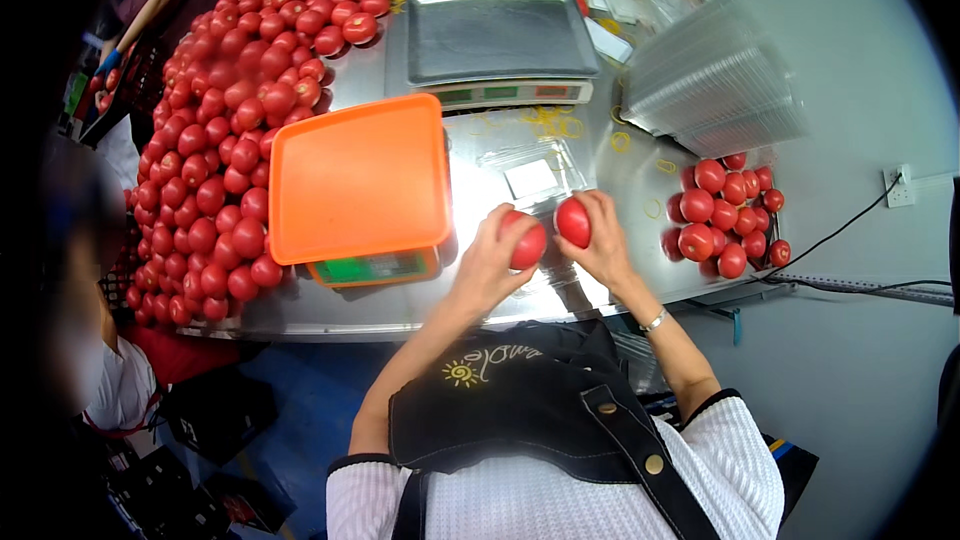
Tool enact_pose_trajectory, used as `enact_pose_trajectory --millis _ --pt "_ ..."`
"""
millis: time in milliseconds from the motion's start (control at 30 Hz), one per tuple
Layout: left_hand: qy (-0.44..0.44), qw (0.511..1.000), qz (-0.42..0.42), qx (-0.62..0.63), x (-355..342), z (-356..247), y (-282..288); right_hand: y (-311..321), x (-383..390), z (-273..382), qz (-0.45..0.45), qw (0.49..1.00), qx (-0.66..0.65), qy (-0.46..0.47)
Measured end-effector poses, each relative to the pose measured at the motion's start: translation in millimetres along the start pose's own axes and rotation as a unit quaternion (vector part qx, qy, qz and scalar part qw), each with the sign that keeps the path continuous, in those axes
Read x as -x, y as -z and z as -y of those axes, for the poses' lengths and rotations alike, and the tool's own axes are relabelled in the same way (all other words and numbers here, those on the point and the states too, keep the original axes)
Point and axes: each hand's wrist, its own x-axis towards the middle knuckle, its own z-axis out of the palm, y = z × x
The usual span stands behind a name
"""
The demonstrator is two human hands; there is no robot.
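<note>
My left hand (489,258) is closed around a red tomato (527,242) above the metal table. Just to its right, my right hand (603,246) grips a second tomato (572,223), and a small gap parts the two fruits. Beyond both hands lies a clear plastic container (535,168) with a white label on it. Left of my left hand stands a scale with an orange tray (362,180) on top. A silver band circles my right wrist.
A big heap of tomatoes (215,145) covers the table's left side. Behind stands a flat metal scale (500,37) near scattered yellow rubber bands (550,122). At the right are stacked clear containers (712,80), more tomatoes (725,210) and a black cable (850,240). People stand at far left.
</note>
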Motion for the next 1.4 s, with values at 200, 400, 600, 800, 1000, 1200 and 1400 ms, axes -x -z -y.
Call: enact_pose_trajectory --millis 200,400,600,800,1000,1200,1400 --pt "0.023 0.982 0.055 -0.181 -2 24 -89 -24 37 -37 0.083 0.987 0.140 -0.005" --pt "0.137 0.973 0.014 -0.185 26 26 -101 -7 -24 -76 0.011 0.984 -0.111 -0.136" --pt "0.349 0.819 -0.317 0.328 27 9 -85 10 -55 -102 0.137 0.832 -0.501 -0.196" --pt "0.431 0.799 -0.073 0.412 66 14 -79 36 54 -101 0.162 0.960 -0.220 -0.060" --pt "0.404 0.740 -0.058 0.534 73 22 -84 21 80 -107 0.090 0.815 -0.486 -0.301" --pt "0.396 0.740 -0.062 0.541 77 35 -90 20 78 -116 0.126 0.780 -0.508 -0.343" --pt "0.401 0.735 -0.075 0.541 76 40 -97 19 75 -109 0.128 0.787 -0.485 -0.359"
